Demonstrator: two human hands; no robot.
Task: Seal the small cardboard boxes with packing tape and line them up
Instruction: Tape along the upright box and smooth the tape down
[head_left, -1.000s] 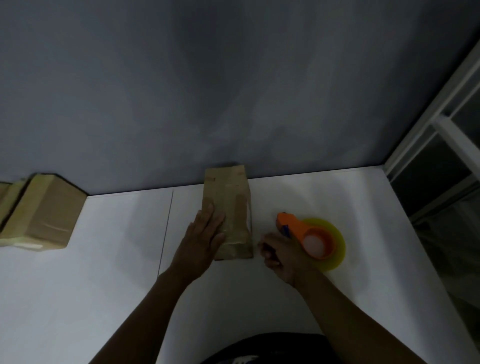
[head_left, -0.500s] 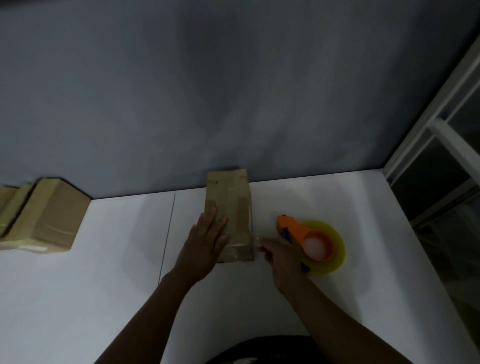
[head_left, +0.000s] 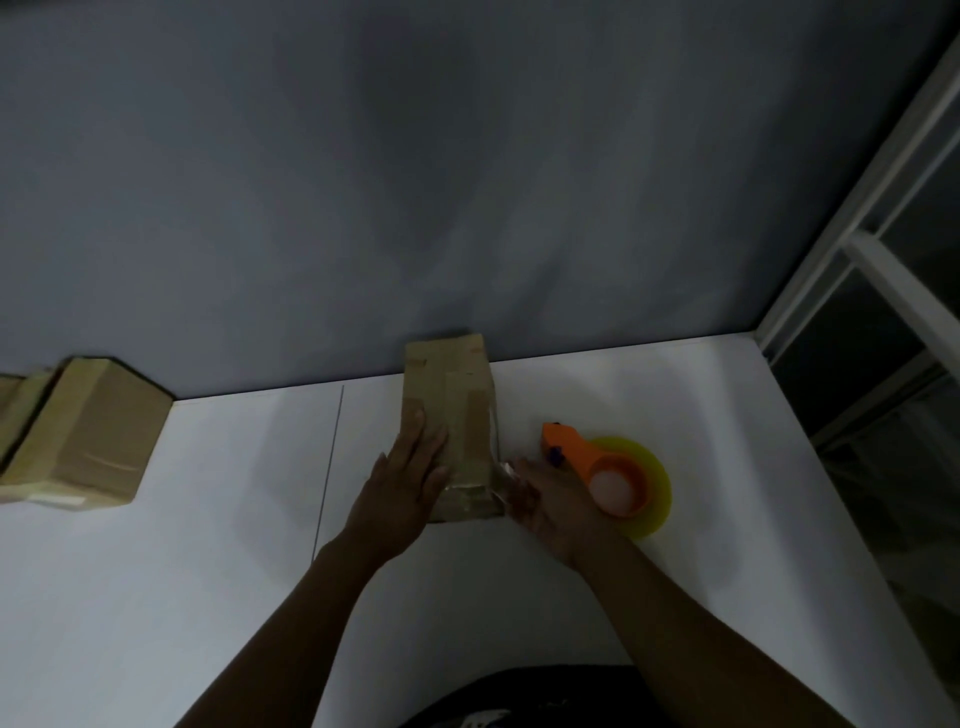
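A small cardboard box (head_left: 457, 395) stands on the white table (head_left: 208, 571) against the grey wall, with strips of tape across its top. My left hand (head_left: 405, 483) lies flat on the box's top left side, fingers straight. My right hand (head_left: 545, 504) is at the box's near right corner, fingers extended against a shiny loose end of clear tape (head_left: 503, 475) there. An orange tape dispenser (head_left: 597, 467) with a yellow roll lies on the table just right of that hand.
Two more cardboard boxes, the nearer one (head_left: 88, 436) and another (head_left: 13, 410) cut off by the frame, sit at the far left by the wall. A white window frame (head_left: 857, 249) borders the table's right edge. A thin seam (head_left: 327, 467) runs across the tabletop.
My right hand has moved left from the tape dispenser to the box's near right corner and its fingers have straightened onto the tape. My left hand has stayed on the box.
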